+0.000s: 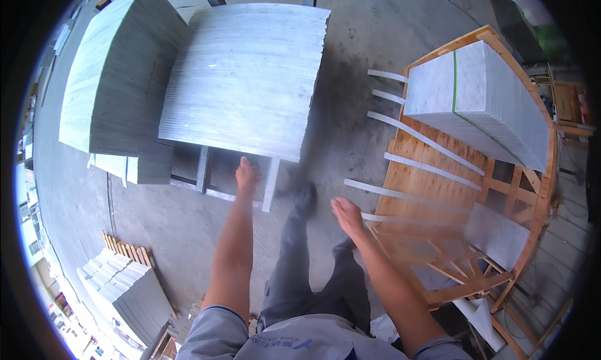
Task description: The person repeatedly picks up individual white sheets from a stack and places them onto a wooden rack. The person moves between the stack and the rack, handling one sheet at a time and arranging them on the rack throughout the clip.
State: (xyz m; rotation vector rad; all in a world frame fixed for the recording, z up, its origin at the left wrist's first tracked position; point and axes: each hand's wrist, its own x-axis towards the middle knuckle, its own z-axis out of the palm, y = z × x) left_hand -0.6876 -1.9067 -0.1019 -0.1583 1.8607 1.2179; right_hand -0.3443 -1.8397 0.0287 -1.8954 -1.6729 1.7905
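Observation:
My left hand (248, 175) hangs in front of the near edge of a large stack of thin grey-white stone slabs (244, 78). Its fingers look loosely curled, and I see nothing in them; whether it touches the slabs is hard to judge. My right hand (348, 215) is closed with nothing visible in it, close to the ends of the pale ribbed strips (432, 166) laid across an open wooden crate (391, 172). Inside the crate, a block of white slabs (447, 81) bound with a green strap (455, 85) stands at the far end.
Another tall slab stack (119, 78) leans at the far left. Rails with pale strips (270, 185) stick out below the main stack. More bundled slabs (128, 291) sit on a wooden pallet at the lower left. A loose slab (498, 235) rests in the crate's near end.

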